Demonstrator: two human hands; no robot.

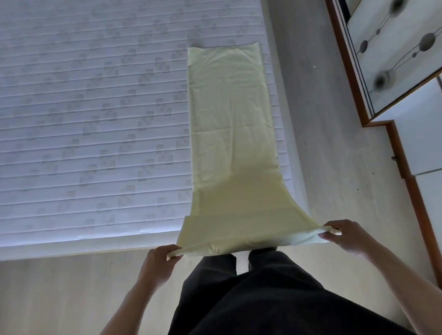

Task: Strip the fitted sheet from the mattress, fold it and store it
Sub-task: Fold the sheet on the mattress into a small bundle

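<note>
The pale yellow fitted sheet (231,130), already stripped and folded into a long narrow strip, lies along the right edge of the bare mattress (80,111), its near end lifted off the foot of the bed and stretched between the left hand (159,262) and the right hand (346,237), each pinching a corner. If the pull is uneven or one pinch slips, the layers could slide askew or the strip could drop off the mattress edge to the floor (312,108). The wardrobe (401,37) at right shows only its patterned doors, so I cannot tell what is inside.
</note>
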